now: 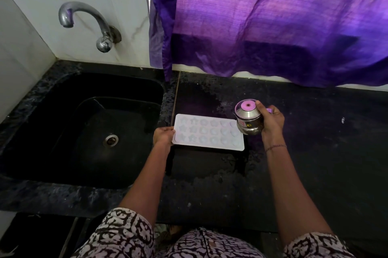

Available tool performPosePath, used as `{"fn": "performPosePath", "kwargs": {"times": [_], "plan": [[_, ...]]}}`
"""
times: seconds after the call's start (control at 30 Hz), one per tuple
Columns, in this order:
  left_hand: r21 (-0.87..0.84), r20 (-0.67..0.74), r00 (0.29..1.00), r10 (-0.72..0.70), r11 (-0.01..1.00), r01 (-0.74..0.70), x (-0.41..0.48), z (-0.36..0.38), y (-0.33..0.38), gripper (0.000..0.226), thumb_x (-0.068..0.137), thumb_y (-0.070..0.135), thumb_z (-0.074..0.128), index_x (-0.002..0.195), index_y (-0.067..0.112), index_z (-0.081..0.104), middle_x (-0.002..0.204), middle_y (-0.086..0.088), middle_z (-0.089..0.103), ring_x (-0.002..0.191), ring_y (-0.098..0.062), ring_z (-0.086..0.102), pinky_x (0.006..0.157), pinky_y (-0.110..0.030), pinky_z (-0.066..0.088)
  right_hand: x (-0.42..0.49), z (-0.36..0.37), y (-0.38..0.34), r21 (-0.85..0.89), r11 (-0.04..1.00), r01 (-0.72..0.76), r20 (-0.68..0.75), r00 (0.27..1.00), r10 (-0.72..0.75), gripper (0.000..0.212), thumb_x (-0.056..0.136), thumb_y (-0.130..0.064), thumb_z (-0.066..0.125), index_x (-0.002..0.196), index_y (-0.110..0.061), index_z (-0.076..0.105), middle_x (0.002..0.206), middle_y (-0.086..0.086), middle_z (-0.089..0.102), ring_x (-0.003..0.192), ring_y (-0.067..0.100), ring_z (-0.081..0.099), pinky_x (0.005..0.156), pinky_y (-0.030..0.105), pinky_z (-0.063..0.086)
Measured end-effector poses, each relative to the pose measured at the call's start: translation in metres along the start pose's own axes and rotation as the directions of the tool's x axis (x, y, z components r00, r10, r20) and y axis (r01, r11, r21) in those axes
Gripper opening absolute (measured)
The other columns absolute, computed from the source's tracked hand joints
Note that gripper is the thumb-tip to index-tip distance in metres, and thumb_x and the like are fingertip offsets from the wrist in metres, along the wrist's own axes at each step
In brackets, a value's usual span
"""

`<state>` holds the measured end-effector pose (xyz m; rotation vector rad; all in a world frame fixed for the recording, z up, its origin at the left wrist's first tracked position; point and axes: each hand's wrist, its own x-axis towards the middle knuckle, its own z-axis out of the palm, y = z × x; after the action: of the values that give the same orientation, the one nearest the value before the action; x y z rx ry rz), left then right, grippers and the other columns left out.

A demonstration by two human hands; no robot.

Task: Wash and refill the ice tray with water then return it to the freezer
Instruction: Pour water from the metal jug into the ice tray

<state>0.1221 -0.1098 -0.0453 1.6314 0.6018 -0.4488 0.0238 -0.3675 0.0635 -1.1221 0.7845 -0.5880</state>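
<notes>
- ice tray [207, 132] lies flat at the left edge of the counter [315, 152], right by the sink [84, 131]
- left hand [162, 135] grips the tray's left end, fingers curled
- right hand [270, 121] has its fingers wrapped round a little steel pot [247, 119], over the tray's right end

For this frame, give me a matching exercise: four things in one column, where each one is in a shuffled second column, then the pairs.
1 ice tray
2 steel pot
3 tap
4 purple curtain

a mounted above the sink
b held in the right hand
c on the counter, left hand holding its end
d hanging behind the counter

Pairs: 1-c; 2-b; 3-a; 4-d
</notes>
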Motion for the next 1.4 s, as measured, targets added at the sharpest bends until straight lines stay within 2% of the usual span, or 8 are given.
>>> {"fn": "performPosePath", "kwargs": {"times": [0.2, 0.37, 0.7, 0.87, 1.03, 1.13, 1.27, 1.4], "plan": [[-0.053, 0.027, 0.999, -0.016, 0.998, 0.018, -0.007, -0.001, 0.002, 0.024, 0.089, -0.001, 0.057, 0.112, -0.001, 0.065, 0.113, -0.021, 0.066, 0.084, -0.025, 0.061, 0.052, -0.028, 0.051, 0.003, -0.005, 0.004, -0.066, 0.998, -0.003, -0.019, 1.000, 0.002, 0.046, 0.075, -0.010, 0.076, 0.057, -0.021, 0.036, 0.048, -0.012, 0.057, 0.061, 0.008, 0.058, 0.049, 0.018, 0.050], [-0.064, 0.033, 0.999, -0.012, 0.998, 0.014, -0.011, -0.002, 0.005, 0.025, 0.091, 0.000, 0.055, 0.114, 0.000, 0.064, 0.113, -0.018, 0.066, 0.076, -0.020, 0.060, 0.045, -0.023, 0.049, 0.002, -0.006, 0.005, -0.103, 0.995, 0.000, -0.042, 0.999, -0.004, 0.046, 0.075, -0.009, 0.076, 0.059, -0.021, 0.035, 0.067, -0.003, 0.056, 0.067, 0.011, 0.059, 0.049, 0.018, 0.050], [-0.089, 0.059, 0.998, -0.013, 0.996, 0.018, -0.017, -0.005, 0.008, 0.026, 0.091, -0.003, 0.054, 0.115, -0.003, 0.062, 0.118, -0.023, 0.063, 0.086, -0.024, 0.058, 0.057, -0.029, 0.051, 0.002, -0.006, 0.008, -0.121, 0.993, -0.012, -0.057, 0.998, 0.005, 0.044, 0.076, -0.010, 0.075, 0.059, -0.021, 0.036, 0.070, -0.003, 0.058, 0.067, 0.011, 0.058, 0.056, 0.024, 0.050], [-0.095, 0.057, 0.998, -0.014, 0.995, 0.019, -0.018, -0.005, 0.008, 0.026, 0.091, -0.003, 0.054, 0.116, -0.003, 0.062, 0.119, -0.022, 0.063, 0.086, -0.023, 0.058, 0.074, -0.035, 0.051, 0.003, -0.007, 0.008, -0.108, 0.994, -0.009, -0.053, 0.999, 0.003, 0.044, 0.075, -0.011, 0.076, 0.059, -0.022, 0.037, 0.069, -0.003, 0.057, 0.066, 0.011, 0.058, 0.055, 0.023, 0.050], [-0.102, 0.057, 0.998, -0.010, 0.995, 0.016, -0.017, -0.005, 0.008, 0.027, 0.091, -0.003, 0.054, 0.116, -0.002, 0.062, 0.119, -0.021, 0.063, 0.072, -0.019, 0.059, 0.063, -0.032, 0.052, 0.003, -0.008, 0.006, -0.045, 0.999, -0.007, -0.052, 0.999, 0.005, 0.043, 0.076, -0.010, 0.075, 0.059, -0.021, 0.037, 0.066, -0.004, 0.057, 0.065, 0.010, 0.056, 0.057, 0.023, 0.050], [-0.092, 0.054, 0.998, -0.017, 0.995, 0.022, -0.017, -0.005, 0.007, 0.026, 0.091, -0.002, 0.054, 0.116, -0.001, 0.063, 0.119, -0.020, 0.063, 0.080, -0.021, 0.060, 0.066, -0.033, 0.053, 0.004, -0.012, 0.004, 0.026, 1.000, 0.006, -0.049, 0.999, -0.005, 0.044, 0.076, -0.009, 0.075, 0.057, -0.020, 0.036, 0.057, -0.008, 0.057, 0.059, 0.007, 0.056, 0.053, 0.019, 0.050], [-0.093, 0.061, 0.998, -0.006, 0.996, 0.011, -0.018, -0.005, 0.007, 0.027, 0.091, -0.002, 0.053, 0.117, -0.002, 0.062, 0.118, -0.020, 0.064, 0.065, -0.013, 0.057, 0.042, -0.019, 0.051, 0.006, -0.016, 0.001, 0.071, 0.997, 0.027, -0.055, 0.998, -0.023, 0.046, 0.075, -0.011, 0.076, 0.056, -0.021, 0.035, 0.055, -0.008, 0.054, 0.058, 0.008, 0.053, 0.052, 0.018, 0.049], [-0.090, 0.058, 0.998, -0.012, 0.996, 0.017, -0.016, -0.006, 0.006, 0.027, 0.091, -0.002, 0.054, 0.116, -0.001, 0.062, 0.118, -0.020, 0.064, 0.068, -0.015, 0.058, 0.042, -0.020, 0.051, 0.007, -0.020, -0.001, 0.068, 0.997, 0.040, -0.052, 0.998, -0.037, 0.047, 0.075, -0.011, 0.077, 0.056, -0.021, 0.035, 0.055, -0.008, 0.052, 0.057, 0.007, 0.052, 0.052, 0.018, 0.049]]}}
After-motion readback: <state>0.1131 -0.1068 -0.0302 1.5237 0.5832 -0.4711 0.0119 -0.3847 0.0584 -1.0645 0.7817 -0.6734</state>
